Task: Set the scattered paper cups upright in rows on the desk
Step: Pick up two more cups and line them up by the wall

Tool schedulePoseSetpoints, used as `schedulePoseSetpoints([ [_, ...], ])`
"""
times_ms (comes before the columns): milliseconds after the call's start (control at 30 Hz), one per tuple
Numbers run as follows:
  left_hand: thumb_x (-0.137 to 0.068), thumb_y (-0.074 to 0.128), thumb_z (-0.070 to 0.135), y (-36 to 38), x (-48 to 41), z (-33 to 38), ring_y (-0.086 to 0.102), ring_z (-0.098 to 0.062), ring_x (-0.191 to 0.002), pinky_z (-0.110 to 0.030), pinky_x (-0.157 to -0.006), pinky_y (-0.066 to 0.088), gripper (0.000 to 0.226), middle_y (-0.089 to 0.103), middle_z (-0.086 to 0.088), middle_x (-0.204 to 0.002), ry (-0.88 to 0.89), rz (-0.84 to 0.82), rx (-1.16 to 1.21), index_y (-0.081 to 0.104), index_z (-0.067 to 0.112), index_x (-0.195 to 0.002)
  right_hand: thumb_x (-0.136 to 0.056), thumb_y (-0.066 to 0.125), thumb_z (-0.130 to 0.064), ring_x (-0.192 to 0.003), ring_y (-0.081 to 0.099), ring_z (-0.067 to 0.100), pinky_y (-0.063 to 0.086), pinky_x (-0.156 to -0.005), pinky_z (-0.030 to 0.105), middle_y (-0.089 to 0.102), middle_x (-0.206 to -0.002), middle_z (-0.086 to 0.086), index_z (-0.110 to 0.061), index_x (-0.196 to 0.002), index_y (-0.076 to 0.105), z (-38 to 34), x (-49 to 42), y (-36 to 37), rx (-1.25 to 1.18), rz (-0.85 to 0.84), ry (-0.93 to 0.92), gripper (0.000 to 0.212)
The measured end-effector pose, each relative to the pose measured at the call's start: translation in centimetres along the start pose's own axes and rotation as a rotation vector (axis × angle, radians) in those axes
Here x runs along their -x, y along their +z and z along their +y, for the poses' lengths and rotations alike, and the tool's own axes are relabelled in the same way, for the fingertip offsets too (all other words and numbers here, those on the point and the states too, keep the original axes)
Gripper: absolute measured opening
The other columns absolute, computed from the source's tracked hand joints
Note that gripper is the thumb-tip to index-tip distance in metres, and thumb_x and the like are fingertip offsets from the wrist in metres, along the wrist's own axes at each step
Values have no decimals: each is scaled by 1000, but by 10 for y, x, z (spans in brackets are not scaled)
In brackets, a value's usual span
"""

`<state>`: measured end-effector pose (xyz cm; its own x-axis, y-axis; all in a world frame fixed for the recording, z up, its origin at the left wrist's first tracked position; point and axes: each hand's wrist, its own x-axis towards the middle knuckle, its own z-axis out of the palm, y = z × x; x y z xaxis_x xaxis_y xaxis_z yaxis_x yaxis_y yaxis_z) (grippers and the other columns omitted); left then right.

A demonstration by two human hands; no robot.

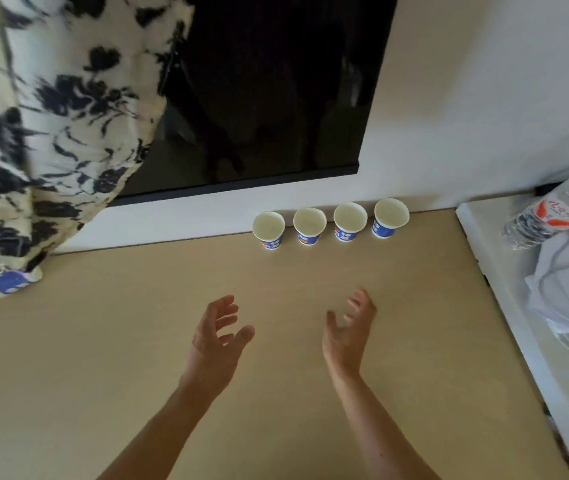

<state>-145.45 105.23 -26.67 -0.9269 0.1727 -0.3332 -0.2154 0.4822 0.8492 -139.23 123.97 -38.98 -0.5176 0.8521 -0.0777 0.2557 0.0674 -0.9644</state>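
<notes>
Four paper cups stand upright in a row along the back edge of the desk (103, 341), close against the wall: first cup (269, 230), second (309, 225), third (349, 221), fourth (390, 217). A fifth cup (9, 281) lies on its side at far left, partly under a floral cloth (51, 116). Left hand (215, 337) and right hand (350, 332) hover over mid-desk, fingers loosely spread, grasping nothing.

A cream curtain (51, 116) with dark blue flowers hangs at the upper left, overlapping the left edge of a black screen (269, 91) (glossy, with dim reflections) mounted on the white wall (484, 98). Along the right side of the desk (276, 393) runs a white ledge (484, 244), where a clear plastic bottle (549, 216) with a red label lies tilted above a crumpled pale cloth (567, 285).
</notes>
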Motion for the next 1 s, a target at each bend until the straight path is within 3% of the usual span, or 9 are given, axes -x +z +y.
schedulePoseSetpoints([
  [233, -84, 73, 4, -79, 40, -18, 62, -20, -107, -17, -77, 49, 49, 63, -4, -116, -10, 207, 91, 54, 14, -128, -81, 67, 7, -110, 57, 18, 50, -88, 31, 48, -123, 5, -9, -142, 40, -80, 95, 59, -100, -348, -50, 69],
  [467, -87, 72, 14, -156, 91, -50, 64, -11, -106, -5, -69, 47, 40, 67, 5, -113, -26, 400, 148, 58, 19, -124, -83, 72, 2, -106, 58, 21, 54, -88, 39, 48, -130, 12, -4, -141, 41, -138, 165, 103, -16, -645, -213, 66],
  [567, -88, 71, 24, -185, 104, -72, 63, -3, -107, -8, -68, 47, 37, 66, 13, -115, -55, 430, 143, 57, 27, -122, -85, 73, -6, -107, 60, 18, 54, -89, 36, 49, -132, 8, -9, -142, 42, -151, 195, 120, 42, -736, -246, 65],
  [733, -87, 70, 27, -230, 104, -101, 62, 0, -107, -14, -73, 50, 37, 66, 15, -116, -76, 456, 179, 57, 30, -121, -87, 73, -13, -106, 58, 6, 46, -80, 14, 49, -131, -2, -17, -141, 43, -163, 239, 157, 111, -874, -273, 62],
  [833, -87, 70, 25, -271, 95, -121, 62, -6, -109, -27, -84, 56, 38, 65, 10, -117, -78, 477, 211, 56, 27, -123, -86, 74, -12, -107, 57, 5, 46, -81, 15, 49, -129, -1, -17, -140, 44, -170, 268, 193, 161, -935, -283, 61],
  [1000, -88, 69, 21, -332, 79, -150, 60, -11, -112, -34, -91, 54, 40, 64, 8, -117, -99, 483, 271, 56, 23, -125, -86, 75, -13, -106, 56, 5, 49, -86, 21, 49, -125, -3, -21, -136, 46, -180, 302, 255, 302, -993, -362, 59],
])
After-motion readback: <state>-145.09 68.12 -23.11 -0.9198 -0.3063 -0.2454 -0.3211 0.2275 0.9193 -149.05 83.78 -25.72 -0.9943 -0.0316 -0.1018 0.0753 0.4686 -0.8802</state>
